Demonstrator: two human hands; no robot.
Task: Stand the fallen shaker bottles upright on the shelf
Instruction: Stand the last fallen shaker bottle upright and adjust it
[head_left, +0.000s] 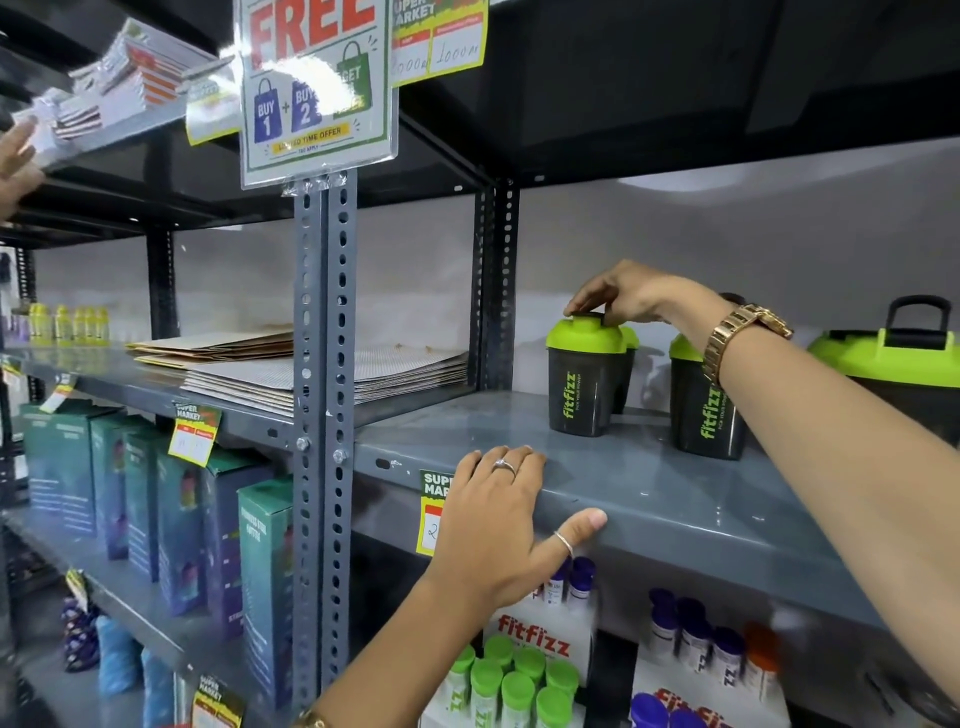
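Shaker (584, 376) stands upright on shelf (675, 499), your right hand (621, 296) fingertips pinching its green lid. Left hand (493, 514) lies flat, empty, on shelf edge. Placing step; next, let go, check neighbours for fallen ones.

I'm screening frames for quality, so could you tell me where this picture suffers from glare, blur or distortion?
Head view: glare washes out the promo sign; the booklets at upper left are smeared; wide-angle bending curves the shelf edges; the shaker bottle under the right hand stays sharp.
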